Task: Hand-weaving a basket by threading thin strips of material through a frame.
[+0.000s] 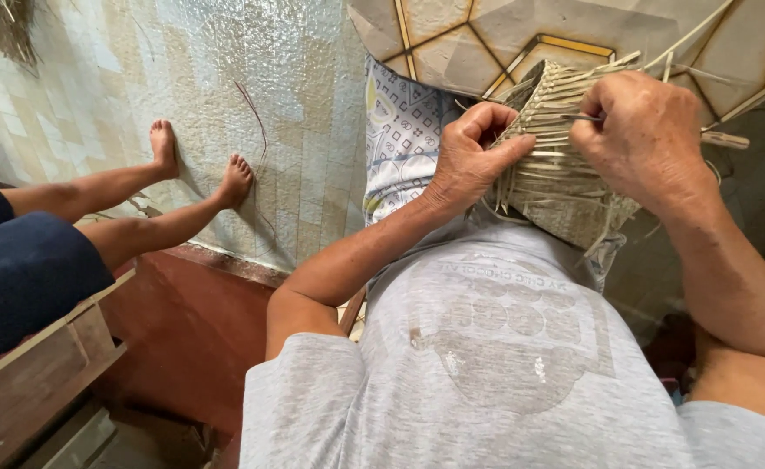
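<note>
Gripping woven basket (556, 174), left hand (474, 156), right hand (647, 139)

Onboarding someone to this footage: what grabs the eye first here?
The half-woven straw basket at upper right, gripped by the left hand while the right hand works a thin metal tool into its strands. Next, another person's bare feet stretched across the woven mat at left.

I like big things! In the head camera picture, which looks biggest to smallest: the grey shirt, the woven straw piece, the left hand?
1. Grey shirt, though it is nearest the camera.
2. Woven straw piece.
3. Left hand.
</note>
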